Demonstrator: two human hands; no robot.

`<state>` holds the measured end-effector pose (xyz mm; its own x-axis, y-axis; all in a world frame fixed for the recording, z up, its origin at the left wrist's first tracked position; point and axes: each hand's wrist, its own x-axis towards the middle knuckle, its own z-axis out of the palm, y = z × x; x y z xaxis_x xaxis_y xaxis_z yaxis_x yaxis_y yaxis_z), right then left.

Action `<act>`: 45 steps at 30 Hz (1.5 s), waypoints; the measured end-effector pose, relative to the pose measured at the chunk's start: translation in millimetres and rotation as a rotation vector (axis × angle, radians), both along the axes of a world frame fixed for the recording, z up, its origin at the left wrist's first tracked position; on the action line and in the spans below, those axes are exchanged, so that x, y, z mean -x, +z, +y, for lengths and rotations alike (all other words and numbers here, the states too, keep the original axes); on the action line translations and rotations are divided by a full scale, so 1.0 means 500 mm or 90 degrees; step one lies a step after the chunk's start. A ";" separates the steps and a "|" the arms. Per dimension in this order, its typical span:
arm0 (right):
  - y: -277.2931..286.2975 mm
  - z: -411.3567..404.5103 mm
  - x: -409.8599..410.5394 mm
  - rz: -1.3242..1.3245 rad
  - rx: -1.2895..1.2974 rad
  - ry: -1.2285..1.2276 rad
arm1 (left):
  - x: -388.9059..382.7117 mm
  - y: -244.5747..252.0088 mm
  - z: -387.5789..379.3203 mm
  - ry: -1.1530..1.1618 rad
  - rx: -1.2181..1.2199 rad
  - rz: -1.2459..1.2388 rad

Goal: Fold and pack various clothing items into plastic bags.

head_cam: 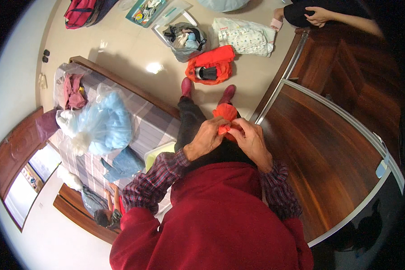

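A thin orange-red plastic bag (225, 111) hangs before my lap, above the dark trousers. My left hand (204, 139) grips its gathered top, and a small twist of the plastic pokes out between the fingers. On the other side, the thumb and fingers of my right hand (251, 143) pinch the same bunched part. What the bag holds is hidden. On the floor just beyond my feet lies another orange-red bag (223, 77), spread open, with a dark, brush-like object (207, 73) in it.
A grey plastic bag of cloth items (189, 42) and a patterned white package (244, 36) lie on the floor ahead. Left is a bed (155, 116) bearing a bag of light-blue stuffing (109, 121). Wooden sliding doors (324, 145) stand right. Two other people are partly visible.
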<state>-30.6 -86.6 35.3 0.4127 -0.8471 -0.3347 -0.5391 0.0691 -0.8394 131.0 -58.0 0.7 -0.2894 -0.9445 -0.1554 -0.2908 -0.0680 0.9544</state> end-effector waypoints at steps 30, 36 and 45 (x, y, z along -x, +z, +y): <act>-0.116 -0.033 0.004 -0.278 -0.012 0.108 | -0.043 0.027 -0.038 -0.068 0.049 -0.126; -0.129 -0.030 0.025 -0.295 -0.050 0.052 | -0.013 0.034 -0.055 -0.074 -0.012 0.030; -0.129 -0.043 0.035 -0.282 -0.002 0.117 | 0.009 0.033 -0.017 0.042 -0.078 -0.082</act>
<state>-48.2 -108.2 -29.4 0.6588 -0.7463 -0.0949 -0.1331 0.0086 -0.9911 126.3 -66.6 16.9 -0.1974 -0.9325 -0.3025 -0.4013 -0.2047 0.8928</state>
